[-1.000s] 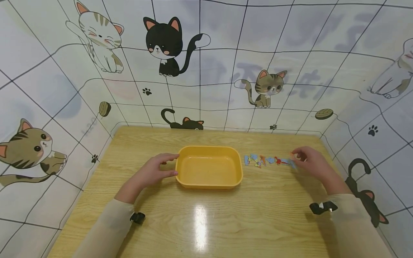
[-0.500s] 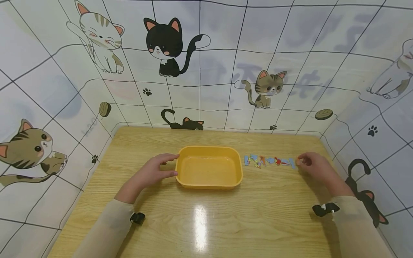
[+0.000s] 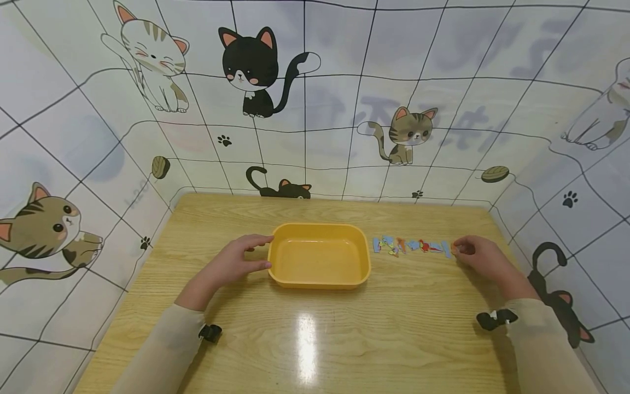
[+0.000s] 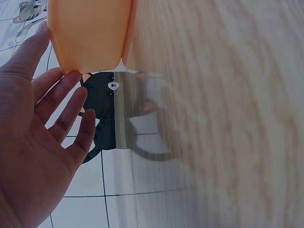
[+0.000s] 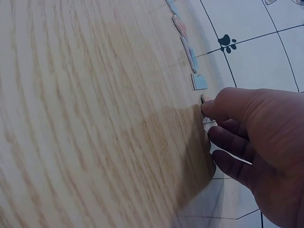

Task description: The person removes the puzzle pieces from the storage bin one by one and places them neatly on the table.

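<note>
A yellow plastic tray stands on the table, its inside bare. At the tray's left end my left hand rests its fingertips and thumb against the wall, the fingers loosely extended; in the left wrist view the fingers meet the tray at its edge. To the right of the tray lies a row of small flat jigsaw puzzle pieces, blue, yellow, orange and red. Just past the row's right end my right hand pinches an orange puzzle piece at the table surface, mostly hidden by the fingers.
The wood-grain table extends in front of the tray, with a bright reflection on it. A cloth backdrop with a grid and cartoon cats rises behind and on both sides. Dark bands circle both sleeves.
My right hand has shifted slightly right and down with the orange puzzle piece, uncovering the blue piece at the row's end. My left hand and the tray have stayed in place.
</note>
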Demonstrator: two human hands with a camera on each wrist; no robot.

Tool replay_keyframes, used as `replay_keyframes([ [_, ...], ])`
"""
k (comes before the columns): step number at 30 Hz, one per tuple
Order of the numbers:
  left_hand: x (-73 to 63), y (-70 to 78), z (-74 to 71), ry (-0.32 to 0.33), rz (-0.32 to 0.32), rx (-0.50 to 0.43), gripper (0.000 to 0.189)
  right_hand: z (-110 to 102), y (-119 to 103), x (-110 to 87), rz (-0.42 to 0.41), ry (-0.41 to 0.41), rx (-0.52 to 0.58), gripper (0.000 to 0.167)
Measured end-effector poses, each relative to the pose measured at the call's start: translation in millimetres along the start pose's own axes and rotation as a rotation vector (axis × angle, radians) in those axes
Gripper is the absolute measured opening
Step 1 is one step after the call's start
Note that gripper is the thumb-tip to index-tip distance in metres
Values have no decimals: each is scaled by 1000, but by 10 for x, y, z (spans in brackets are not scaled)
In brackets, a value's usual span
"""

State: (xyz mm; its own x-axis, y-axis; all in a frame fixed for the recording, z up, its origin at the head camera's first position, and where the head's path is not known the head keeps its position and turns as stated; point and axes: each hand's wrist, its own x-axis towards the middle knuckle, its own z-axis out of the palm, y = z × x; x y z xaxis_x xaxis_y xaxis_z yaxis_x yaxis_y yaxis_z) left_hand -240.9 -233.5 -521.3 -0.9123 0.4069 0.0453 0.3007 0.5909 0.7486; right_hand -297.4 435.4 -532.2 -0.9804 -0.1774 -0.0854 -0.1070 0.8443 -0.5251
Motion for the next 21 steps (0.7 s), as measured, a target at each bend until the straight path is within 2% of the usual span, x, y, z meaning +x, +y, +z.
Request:
replay_keyframes([
  [12,2,-2,0,-7,2,1,69,-10,39,-27,12,-23,29,37],
  [21,2,-34,13,-1,23,-7,68,12,0,-36,16,41,14,40],
])
